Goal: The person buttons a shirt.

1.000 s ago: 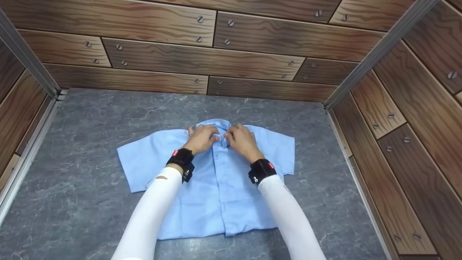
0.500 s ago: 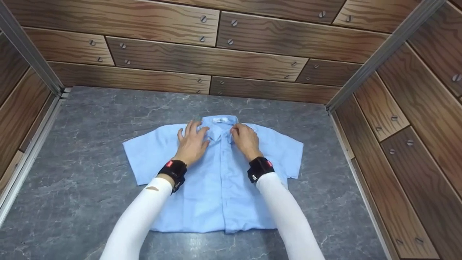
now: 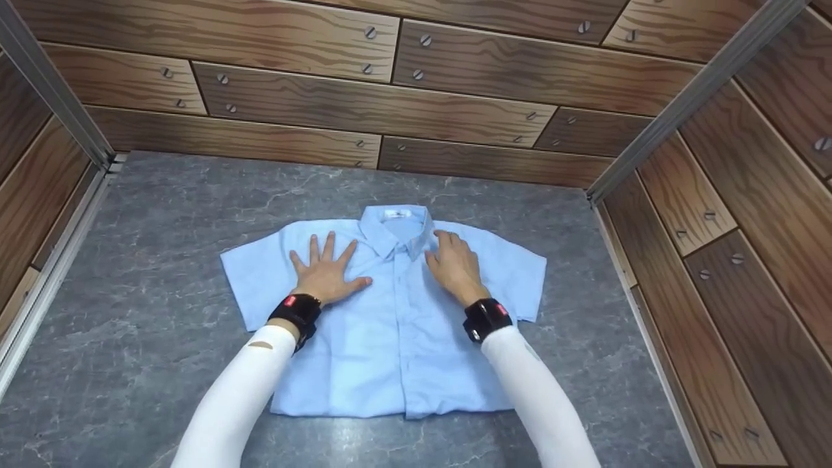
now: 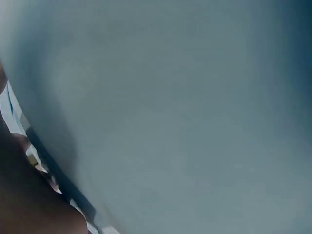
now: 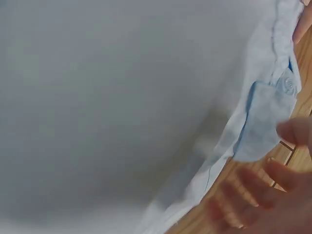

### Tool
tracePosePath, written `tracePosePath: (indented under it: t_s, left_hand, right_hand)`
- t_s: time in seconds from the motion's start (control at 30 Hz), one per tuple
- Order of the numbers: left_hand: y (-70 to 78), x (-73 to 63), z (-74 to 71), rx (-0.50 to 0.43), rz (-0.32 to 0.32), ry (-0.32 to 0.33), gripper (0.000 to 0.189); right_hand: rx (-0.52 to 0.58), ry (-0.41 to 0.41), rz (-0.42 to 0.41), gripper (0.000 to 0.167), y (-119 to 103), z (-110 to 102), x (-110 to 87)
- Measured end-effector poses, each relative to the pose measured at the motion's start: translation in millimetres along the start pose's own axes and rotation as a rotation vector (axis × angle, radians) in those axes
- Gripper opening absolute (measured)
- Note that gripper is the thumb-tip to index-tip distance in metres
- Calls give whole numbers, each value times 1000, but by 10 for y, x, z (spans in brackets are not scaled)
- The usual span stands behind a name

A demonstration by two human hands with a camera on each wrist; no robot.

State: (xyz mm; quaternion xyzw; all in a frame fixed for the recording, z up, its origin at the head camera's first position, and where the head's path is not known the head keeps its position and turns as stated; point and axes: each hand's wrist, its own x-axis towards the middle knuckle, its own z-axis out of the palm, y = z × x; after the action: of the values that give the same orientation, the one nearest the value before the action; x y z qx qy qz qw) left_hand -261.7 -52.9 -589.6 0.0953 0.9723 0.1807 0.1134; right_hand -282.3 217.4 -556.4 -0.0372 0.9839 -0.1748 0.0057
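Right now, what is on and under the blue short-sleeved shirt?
Over the blue short-sleeved shirt are the spread left hand and, near the collar, the right hand. Gray marbled surface shows around the shirt; whatever lies directly beneath is covered.

Head: label too small for me to read; shirt partly hidden under left grip and right grip; white sleeves cut by bottom edge. Left wrist: I get mostly pale blur. Right wrist: fingers blurred, hand cut off.
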Motion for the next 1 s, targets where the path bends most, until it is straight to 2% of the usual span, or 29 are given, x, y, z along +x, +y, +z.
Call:
tracePosePath:
  t_s: [0.17, 0.27, 0.4, 0.73, 0.87, 1.0]
  left_hand:
    - [-130, -5, -65, 13, -25, -2, 94]
    - [-171, 34, -78, 13, -35, 0, 97]
    - [-182, 102, -75, 15, -38, -6, 99]
    - [-187, 250, -113, 30, -58, -54, 102]
    - [-173, 260, -119, 30, -58, -61, 102]
    - [-95, 223, -139, 28, -48, -41, 100]
  right_hand:
    - [-70, -272, 89, 88, 135, -13, -133]
    - [-96, -337, 110, 96, 166, -6, -136]
    - [-119, -347, 124, 97, 186, 3, -106]
    - [-85, -334, 128, 97, 204, 0, -29]
    - [-90, -335, 126, 97, 206, 1, -7]
    - [-110, -313, 123, 97, 165, 4, -14]
